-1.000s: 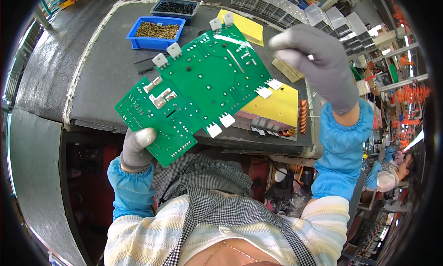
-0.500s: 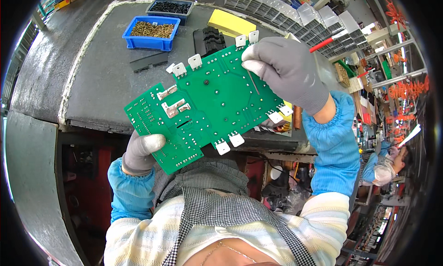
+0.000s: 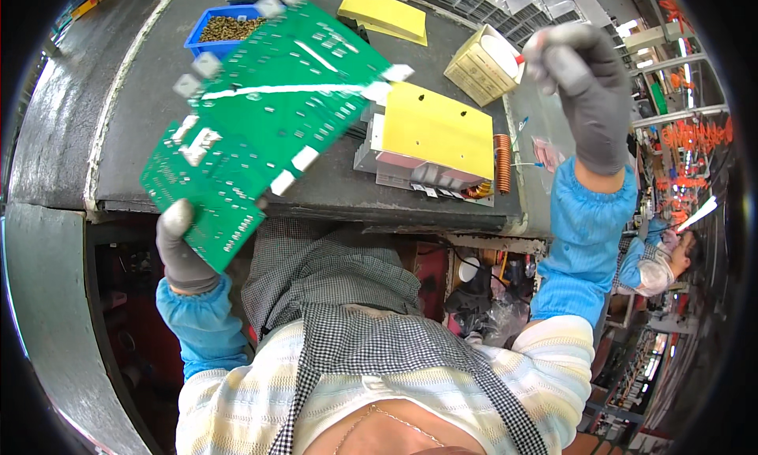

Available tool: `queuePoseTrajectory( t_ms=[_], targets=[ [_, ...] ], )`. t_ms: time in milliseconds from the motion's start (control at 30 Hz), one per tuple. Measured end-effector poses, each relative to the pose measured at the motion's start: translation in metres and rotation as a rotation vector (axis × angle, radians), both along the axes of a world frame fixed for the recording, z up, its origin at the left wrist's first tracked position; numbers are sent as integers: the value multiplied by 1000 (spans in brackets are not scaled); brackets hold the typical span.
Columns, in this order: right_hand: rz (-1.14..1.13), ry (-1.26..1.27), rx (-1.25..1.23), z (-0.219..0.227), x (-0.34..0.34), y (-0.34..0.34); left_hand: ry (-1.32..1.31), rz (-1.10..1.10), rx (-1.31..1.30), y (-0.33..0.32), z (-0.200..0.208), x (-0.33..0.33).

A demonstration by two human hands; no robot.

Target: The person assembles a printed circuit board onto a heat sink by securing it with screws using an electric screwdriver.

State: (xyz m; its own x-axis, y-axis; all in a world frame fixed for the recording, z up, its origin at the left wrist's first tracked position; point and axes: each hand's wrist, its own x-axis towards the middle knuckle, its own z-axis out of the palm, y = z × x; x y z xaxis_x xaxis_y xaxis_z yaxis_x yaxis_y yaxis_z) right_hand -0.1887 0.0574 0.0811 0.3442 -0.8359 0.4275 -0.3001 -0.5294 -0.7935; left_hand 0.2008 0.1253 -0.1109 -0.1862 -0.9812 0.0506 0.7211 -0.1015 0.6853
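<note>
My left hand [image 3: 183,253], in a grey glove, grips the lower corner of a large green circuit board [image 3: 260,123] and holds it tilted over the left part of the workbench. White connectors sit along the board's edges. My right hand [image 3: 580,92], also gloved, is raised at the upper right, off the board, with its fingers curled next to a small red tip [image 3: 519,58]. Whether the fingers hold that red-tipped thing is unclear. Between the hands, on the bench, lies a yellow-topped assembly [image 3: 430,131] with a copper coil [image 3: 503,163].
A blue bin of brass parts [image 3: 229,28] and a yellow pad [image 3: 383,14] lie at the back of the dark bench [image 3: 126,131]. A beige box [image 3: 478,60] stands near my right hand. Another person [image 3: 659,257] works at the far right.
My right hand has let go of the board and moved up to the right. My left hand alone has swung the board leftward, uncovering the yellow-topped assembly.
</note>
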Motion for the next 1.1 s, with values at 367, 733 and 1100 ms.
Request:
queuePoseTrajectory(
  t_ms=[367, 733, 1100],
  targets=[
    [110, 683, -139, -85, 24, 11, 127, 21, -84, -2, -23, 24],
    [107, 843, -198, -97, 28, 7, -8, 75, 24, 2, -14, 15],
    [60, 975, -320, -89, 40, 14, -34, 90, 63, 3, -13, 12]
  ],
)
